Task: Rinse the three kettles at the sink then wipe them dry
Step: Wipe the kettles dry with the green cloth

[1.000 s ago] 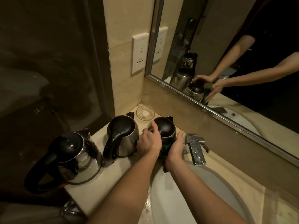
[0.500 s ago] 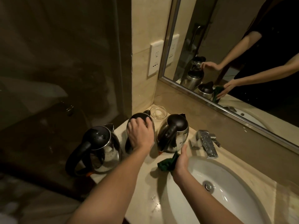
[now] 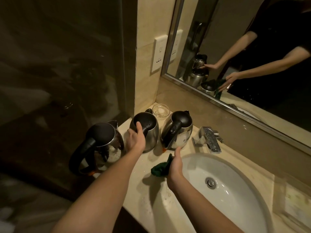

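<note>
Three kettles stand in a row on the counter left of the sink (image 3: pixel 193 165). The left kettle (image 3: pixel 102 143) has a glass body and a big black handle. My left hand (image 3: pixel 135 140) grips the black handle of the middle steel kettle (image 3: pixel 148 130), thumb up on its lid. The right steel kettle (image 3: pixel 178 130) stands free beside the faucet. My right hand (image 3: pixel 175 163) holds a dark green cloth (image 3: pixel 160 168) just in front of the right kettle, at the basin's left rim.
A chrome faucet (image 3: pixel 209 138) sits behind the basin, whose drain (image 3: pixel 210 182) lies in the middle. A small glass dish (image 3: pixel 160 110) stands in the corner. A wall socket (image 3: pixel 159 56) and mirror (image 3: pixel 252 47) are above. The counter edge drops off at left.
My left hand has slid from the top of the middle kettle's lid down onto its handle. My right hand with the cloth stays near the basin rim.
</note>
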